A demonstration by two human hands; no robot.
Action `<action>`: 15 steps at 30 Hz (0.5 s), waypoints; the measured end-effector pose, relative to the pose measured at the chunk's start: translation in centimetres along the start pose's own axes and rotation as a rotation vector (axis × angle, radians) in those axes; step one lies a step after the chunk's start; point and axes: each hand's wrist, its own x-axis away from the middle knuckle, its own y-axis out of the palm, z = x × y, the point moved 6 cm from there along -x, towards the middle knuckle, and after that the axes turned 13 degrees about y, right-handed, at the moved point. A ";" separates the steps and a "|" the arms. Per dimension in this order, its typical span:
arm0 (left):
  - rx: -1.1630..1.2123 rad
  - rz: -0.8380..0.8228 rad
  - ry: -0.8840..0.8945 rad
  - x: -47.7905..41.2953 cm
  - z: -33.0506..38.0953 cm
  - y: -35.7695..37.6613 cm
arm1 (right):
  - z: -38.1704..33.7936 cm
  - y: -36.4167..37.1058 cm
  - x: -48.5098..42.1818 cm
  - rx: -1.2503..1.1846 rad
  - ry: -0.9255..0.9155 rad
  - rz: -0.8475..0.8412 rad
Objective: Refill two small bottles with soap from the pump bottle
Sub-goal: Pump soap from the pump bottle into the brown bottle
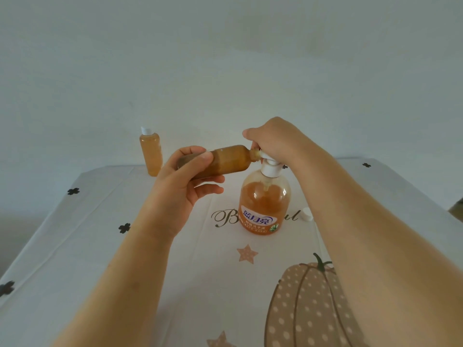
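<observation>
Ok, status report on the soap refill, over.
Left hand grips small bottle, mouth at pump nozzle. Right hand grips pump bottle head. Second bottle capped, full. Loose cap beside pump; nothing blocking.

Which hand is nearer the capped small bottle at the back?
Left. The left hand, holding the open bottle, is just right of the capped bottle; the right hand is farther right, on the pump.

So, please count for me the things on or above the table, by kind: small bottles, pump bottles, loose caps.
Small bottles: 2 (held small bottle, capped small bottle)
Pump bottle: 1
Loose cap: 1
Total: 4
</observation>
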 end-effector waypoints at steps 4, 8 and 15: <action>-0.017 0.071 0.040 0.3 0.6 0.5 | -0.5 -0.3 0.6 -0.024 0.097 0.004; -0.001 0.126 0.043 0.6 1.0 1.2 | -1.3 -1.1 1.3 0.034 0.112 0.021; 0.043 0.193 0.025 0.7 0.7 1.6 | -1.2 -1.3 1.5 -0.042 0.005 0.014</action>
